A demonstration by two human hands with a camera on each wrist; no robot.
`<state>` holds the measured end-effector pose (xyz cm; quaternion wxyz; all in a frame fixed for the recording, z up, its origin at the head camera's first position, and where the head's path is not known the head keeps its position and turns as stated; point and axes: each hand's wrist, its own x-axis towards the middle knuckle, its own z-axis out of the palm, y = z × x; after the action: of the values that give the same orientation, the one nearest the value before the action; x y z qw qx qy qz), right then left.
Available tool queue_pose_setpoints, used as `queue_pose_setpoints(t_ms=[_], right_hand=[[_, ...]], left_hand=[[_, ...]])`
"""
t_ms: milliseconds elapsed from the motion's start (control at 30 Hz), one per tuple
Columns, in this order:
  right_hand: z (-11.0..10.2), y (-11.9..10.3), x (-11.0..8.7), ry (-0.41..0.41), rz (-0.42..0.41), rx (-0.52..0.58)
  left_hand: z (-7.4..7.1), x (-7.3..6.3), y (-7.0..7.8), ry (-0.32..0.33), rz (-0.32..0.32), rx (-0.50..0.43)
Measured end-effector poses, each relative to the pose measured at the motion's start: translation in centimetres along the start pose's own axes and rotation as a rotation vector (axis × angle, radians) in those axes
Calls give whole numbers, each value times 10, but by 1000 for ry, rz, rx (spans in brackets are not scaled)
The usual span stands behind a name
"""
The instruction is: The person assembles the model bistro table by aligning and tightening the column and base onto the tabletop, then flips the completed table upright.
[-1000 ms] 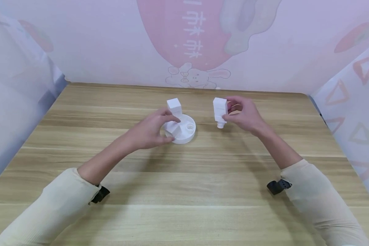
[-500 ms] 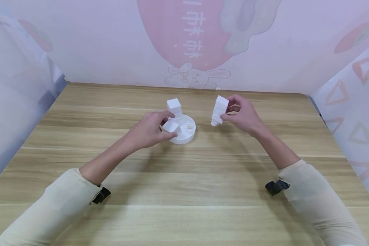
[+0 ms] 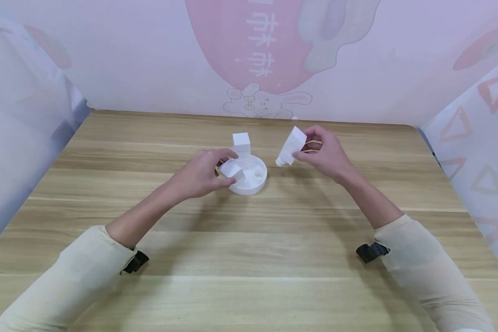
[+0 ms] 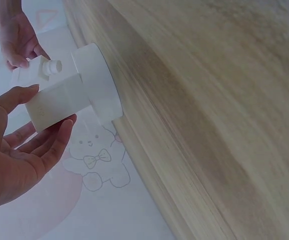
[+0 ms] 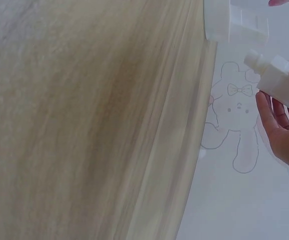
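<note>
A round white base (image 3: 251, 189) with a threaded round hole stands on the table. My left hand (image 3: 199, 174) grips a white square-sided block (image 3: 231, 168) on its near left side, thumb on one face and fingers under another in the left wrist view. A second white block (image 3: 241, 142) stands upright at the base's back. To the right, my right hand (image 3: 325, 154) pinches a third white block (image 3: 293, 142) between thumb and fingers, raised above the table and tilted. Its ridged round neck (image 5: 255, 60) points down and left toward the base.
The wood-grain table (image 3: 249, 267) ends at a pale printed back wall (image 3: 149, 60) close behind the hands. Similar printed panels rise on the left and right. A small black device (image 3: 372, 252) sits under each sleeve cuff.
My right hand has moved a little left, tilting its block so the neck swings toward the base. The base has shifted slightly right. My left fingers have closed round their block.
</note>
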<state>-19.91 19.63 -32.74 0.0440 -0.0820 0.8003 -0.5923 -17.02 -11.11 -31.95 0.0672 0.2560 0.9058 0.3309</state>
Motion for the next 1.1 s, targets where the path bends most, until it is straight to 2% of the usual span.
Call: queue_pose_setpoints(t_ms=[433,700,1100], right_hand=[[6,-7,-3,-32,-73,28],[9,-10,-6,-43,-85,39],[18,-14,-9,-87,-78,28]], left_hand=[[-3,-1,-5,-23,7,-74],[-4,1,-8,-34,3,-93],[0,1,-3,46,-30,-66]])
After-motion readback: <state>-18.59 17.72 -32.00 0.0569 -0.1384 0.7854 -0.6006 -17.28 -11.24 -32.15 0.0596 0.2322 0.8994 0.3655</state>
